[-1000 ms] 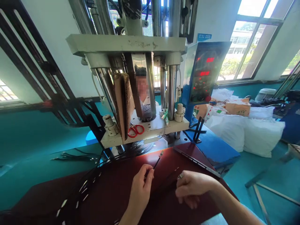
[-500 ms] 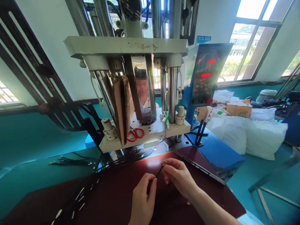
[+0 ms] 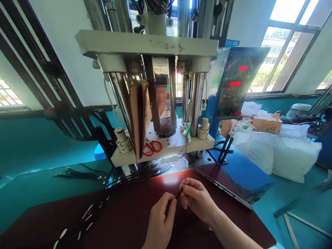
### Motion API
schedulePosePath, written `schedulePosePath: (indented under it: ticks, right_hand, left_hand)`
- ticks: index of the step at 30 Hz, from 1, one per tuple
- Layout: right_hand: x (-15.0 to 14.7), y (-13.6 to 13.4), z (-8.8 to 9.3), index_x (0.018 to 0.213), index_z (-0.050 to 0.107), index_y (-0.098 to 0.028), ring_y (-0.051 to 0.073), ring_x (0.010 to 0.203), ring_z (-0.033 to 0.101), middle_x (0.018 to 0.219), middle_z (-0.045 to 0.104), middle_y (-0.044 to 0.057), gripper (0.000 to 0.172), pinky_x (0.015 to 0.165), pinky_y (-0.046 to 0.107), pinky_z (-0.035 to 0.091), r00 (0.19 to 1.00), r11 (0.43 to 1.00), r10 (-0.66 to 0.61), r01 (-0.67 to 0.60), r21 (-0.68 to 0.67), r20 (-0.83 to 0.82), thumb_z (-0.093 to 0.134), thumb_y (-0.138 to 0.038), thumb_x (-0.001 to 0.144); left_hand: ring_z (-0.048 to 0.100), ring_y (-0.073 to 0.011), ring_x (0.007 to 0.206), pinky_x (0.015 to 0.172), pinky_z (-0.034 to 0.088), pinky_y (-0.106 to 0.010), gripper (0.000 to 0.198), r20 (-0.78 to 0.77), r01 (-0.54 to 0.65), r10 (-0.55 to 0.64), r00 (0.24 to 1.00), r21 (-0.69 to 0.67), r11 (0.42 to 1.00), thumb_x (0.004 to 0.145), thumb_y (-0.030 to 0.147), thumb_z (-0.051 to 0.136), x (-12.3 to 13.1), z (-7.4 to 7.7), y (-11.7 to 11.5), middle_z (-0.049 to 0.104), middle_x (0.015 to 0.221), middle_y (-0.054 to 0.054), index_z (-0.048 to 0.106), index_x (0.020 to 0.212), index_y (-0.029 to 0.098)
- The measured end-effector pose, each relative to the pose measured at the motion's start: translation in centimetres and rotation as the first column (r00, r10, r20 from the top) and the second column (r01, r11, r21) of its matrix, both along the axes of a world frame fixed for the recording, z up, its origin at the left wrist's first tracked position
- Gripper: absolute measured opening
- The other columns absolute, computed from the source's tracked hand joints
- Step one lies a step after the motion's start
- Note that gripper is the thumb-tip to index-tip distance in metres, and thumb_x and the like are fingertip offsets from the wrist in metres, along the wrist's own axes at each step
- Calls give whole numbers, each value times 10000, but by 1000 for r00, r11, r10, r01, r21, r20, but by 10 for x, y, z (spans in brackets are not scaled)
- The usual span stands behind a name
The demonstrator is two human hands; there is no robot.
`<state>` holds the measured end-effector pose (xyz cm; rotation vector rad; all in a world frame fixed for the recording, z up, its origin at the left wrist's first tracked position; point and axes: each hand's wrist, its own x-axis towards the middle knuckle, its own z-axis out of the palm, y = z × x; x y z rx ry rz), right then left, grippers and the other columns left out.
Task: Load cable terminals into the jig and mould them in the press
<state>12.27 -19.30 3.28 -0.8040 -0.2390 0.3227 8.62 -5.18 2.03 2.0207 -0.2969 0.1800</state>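
Cable [image 3: 179,193], thin and black, with small metallic tip [image 3: 184,182], in pinch of both hands [image 3: 198,197].

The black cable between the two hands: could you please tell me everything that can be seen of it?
The black cable is thin, with a plastic- or rubber-looking cover. Its short visible stretch runs nearly straight, slanting up to the right in the picture, from the left hand to the right hand. A small, metallic-looking end piece shows in the right hand's grip. Both hands hold it over the reddish-brown tabletop; its other end cannot be made out.
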Motion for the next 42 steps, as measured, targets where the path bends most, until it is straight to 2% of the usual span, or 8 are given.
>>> schedulePosePath:
  ticks: [4, 9, 16, 29, 33, 37, 40, 42]
  right_hand:
    - [0, -8, 3, 1081, 597, -223, 97, 442, 494, 673, 586, -17, 433, 451, 222, 440, 992, 999, 51, -49, -15, 113, 677, -143, 663]
    - [1, -16, 4, 871, 660, -156, 129, 457, 547, 608, 606, 13, 169, 476, 238, 425, 971, 980, 64, -18, -196, 231, 678, -265, 743]
    - [4, -18, 3, 794, 640, -140, 133, 420, 542, 562, 616, 18, 188, 435, 217, 407, 975, 964, -30, 87, -252, 221, 716, -295, 718]
    - [-2, -4, 4, 632, 599, -144, 117, 476, 476, 505, 554, -6, 211, 499, 224, 341, 954, 921, -269, 295, -254, 134, 725, -304, 690]
    - [-3, -8, 2, 696, 581, -154, 137, 502, 500, 573, 566, 0, 239, 526, 249, 361, 918, 847, -280, 374, -379, 279, 631, -366, 794]
    - [-8, -25, 8, 708, 485, -187, 144, 484, 507, 611, 541, -6, 310, 468, 245, 362, 899, 809, -283, 411, -419, 335, 486, -446, 877]
    - [-9, -63, 18, 667, 466, -203, 153, 476, 488, 545, 509, -10, 361, 480, 261, 372, 800, 602, -338, 589, -539, 496, 388, -469, 898]
    - [-6, -106, 24, 604, 452, -218, 164, 452, 459, 484, 488, -3, 392, 487, 285, 355, 664, 243, -386, 743, -624, 641, 359, -485, 876]
  left_hand:
    - [489, -123, 619, 593, 358, -218, 274, -10, 31, -31, 999, 19, 999, 881, 373, 361, -3, 6, 2, 540, 687, -4, 512, 753, 185]
    - [513, -135, 664, 593, 384, -218, 218, -101, 79, -80, 992, -13, 997, 867, 377, 395, -2, 15, 2, 566, 760, -11, 518, 861, 197]
    - [518, -126, 608, 535, 379, -203, 210, -51, 83, -90, 995, -114, 990, 845, 358, 446, 6, 27, -13, 570, 695, -6, 532, 771, 182]
    - [536, -133, 622, 555, 407, -211, 194, 26, -38, 42, 999, -155, 987, 808, 338, 502, 20, 15, -19, 587, 671, -8, 560, 718, 176]
    - [407, -71, 439, 389, 310, -175, 246, -199, -75, -6, 980, -397, 915, 768, 394, 547, 22, 18, -14, 501, 579, 32, 503, 688, 166]
    - [305, -32, 378, 320, 183, -144, 299, -386, -97, -238, 891, -676, 731, 708, 416, 615, 23, 21, -10, 448, 548, 50, 478, 698, 151]
    - [313, -28, 391, 327, 181, -135, 318, -400, -113, -324, 857, -760, 640, 680, 411, 656, 22, 21, -7, 452, 536, 46, 498, 723, 138]
    - [317, -26, 391, 329, 183, -136, 320, -392, -104, -354, 849, -781, 615, 682, 406, 665, 21, 20, -5, 454, 531, 44, 504, 722, 133]
